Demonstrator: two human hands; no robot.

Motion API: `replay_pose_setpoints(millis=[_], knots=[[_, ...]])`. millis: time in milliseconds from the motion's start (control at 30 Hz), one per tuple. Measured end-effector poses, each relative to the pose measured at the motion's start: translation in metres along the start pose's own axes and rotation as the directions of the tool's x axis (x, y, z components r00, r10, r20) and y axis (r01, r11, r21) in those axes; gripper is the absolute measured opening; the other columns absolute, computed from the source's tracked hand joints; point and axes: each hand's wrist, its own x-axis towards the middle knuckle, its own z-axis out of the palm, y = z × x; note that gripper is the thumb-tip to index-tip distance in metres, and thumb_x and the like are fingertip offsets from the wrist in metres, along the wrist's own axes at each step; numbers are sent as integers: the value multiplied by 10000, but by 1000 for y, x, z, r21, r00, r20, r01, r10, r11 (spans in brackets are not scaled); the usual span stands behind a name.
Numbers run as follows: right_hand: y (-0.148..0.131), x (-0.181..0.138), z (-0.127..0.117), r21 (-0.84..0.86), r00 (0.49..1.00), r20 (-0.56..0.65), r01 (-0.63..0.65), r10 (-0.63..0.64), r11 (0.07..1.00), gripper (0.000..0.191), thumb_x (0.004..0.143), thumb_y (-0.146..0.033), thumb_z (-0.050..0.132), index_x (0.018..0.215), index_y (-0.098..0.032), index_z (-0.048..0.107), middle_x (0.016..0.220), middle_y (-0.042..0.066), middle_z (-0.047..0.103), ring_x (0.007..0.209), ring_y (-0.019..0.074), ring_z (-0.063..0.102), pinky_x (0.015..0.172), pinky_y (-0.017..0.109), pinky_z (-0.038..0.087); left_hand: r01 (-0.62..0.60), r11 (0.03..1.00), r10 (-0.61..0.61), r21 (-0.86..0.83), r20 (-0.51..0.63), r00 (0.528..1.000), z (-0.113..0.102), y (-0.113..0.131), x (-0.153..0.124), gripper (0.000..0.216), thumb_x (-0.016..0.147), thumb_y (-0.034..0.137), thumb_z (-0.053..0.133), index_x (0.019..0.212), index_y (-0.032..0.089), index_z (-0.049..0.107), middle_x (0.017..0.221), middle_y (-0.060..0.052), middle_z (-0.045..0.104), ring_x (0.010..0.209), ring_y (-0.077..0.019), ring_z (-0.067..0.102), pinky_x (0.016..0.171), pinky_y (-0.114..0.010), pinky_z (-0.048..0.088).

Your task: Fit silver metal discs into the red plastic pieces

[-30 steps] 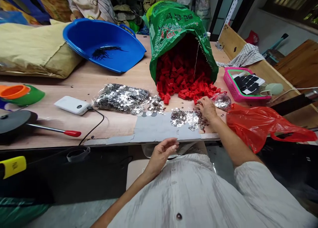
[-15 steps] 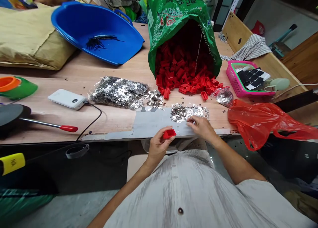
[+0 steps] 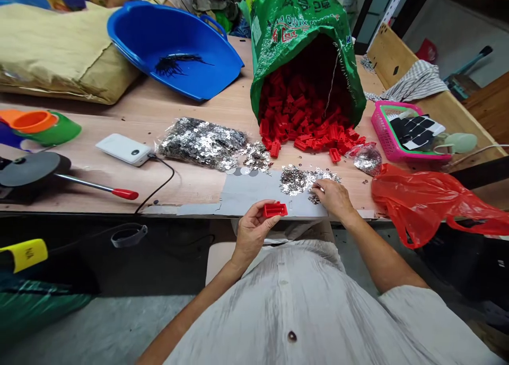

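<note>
My left hand (image 3: 251, 231) pinches a small red plastic piece (image 3: 275, 210) just off the table's near edge. My right hand (image 3: 333, 196) rests palm down on the table, fingertips curled into a loose pile of small silver metal bits (image 3: 299, 178) lying on a grey sheet (image 3: 254, 195). Behind that pile, a green sack (image 3: 304, 36) lies on its side and spills many red plastic pieces (image 3: 306, 126) onto the table. A clear bag of silver bits (image 3: 201, 142) lies to the left of the spill.
A blue basin (image 3: 170, 47) leans on a tan sack (image 3: 55, 47) at the back left. A white power bank (image 3: 124, 149) with a black cable, a red-handled tool (image 3: 95, 187), a pink basket (image 3: 392, 142) and a red plastic bag (image 3: 421, 201) also lie on the table.
My right hand came back from the red pieces to the silver pile. My left hand, empty a second ago, now holds a red piece, turned flatter than half a second ago.
</note>
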Motion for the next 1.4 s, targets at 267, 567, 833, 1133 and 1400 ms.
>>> replay_pose_setpoints(millis=[267, 567, 833, 1133, 1400], knots=[[-34, -31, -10, 587, 981, -82, 192, -178, 786, 108, 904, -313, 593, 910, -220, 646, 809, 6, 684, 714, 148, 608, 680, 255, 446, -399, 766, 411, 504, 93, 907, 1, 1, -3, 320, 794, 266, 736, 1103, 205, 677, 1084, -75, 735, 977, -191, 694, 913, -328, 547], [-67, -44, -4, 536, 902, -187, 425, -389, 729, 160, 948, -311, 530, 959, -250, 677, 910, 69, 700, 878, 211, 633, 812, 363, 501, -512, 616, 511, 599, 191, 838, 4, 7, -8, 301, 829, 264, 693, 1128, 228, 678, 1086, -78, 742, 996, -213, 696, 913, -361, 555], [-67, -44, -3, 639, 886, -190, 439, -423, 632, 184, 960, -286, 517, 992, -242, 693, 913, 69, 661, 877, 190, 614, 789, 335, 491, -531, 655, 559, 537, 128, 819, 6, 7, -12, 309, 805, 211, 718, 1112, 232, 689, 1092, -65, 741, 989, -207, 700, 910, -348, 554], [-60, -40, -6, 829, 977, 83, 42, -197, 558, 177, 864, -374, 637, 908, -206, 603, 847, -1, 617, 682, 118, 499, 646, 254, 404, -489, 668, 515, 561, 126, 848, 5, 5, -15, 289, 827, 241, 698, 1115, 230, 679, 1111, -75, 736, 1009, -217, 699, 913, -365, 559], [-60, -44, 13, 884, 927, 228, -69, -299, 463, 282, 840, -433, 647, 844, -212, 471, 765, -41, 466, 672, 110, 425, 612, 236, 368, -653, 525, 553, 546, 364, 749, 2, 1, -19, 309, 870, 119, 547, 1127, 232, 676, 1066, -60, 751, 1038, -216, 693, 960, -403, 548]])
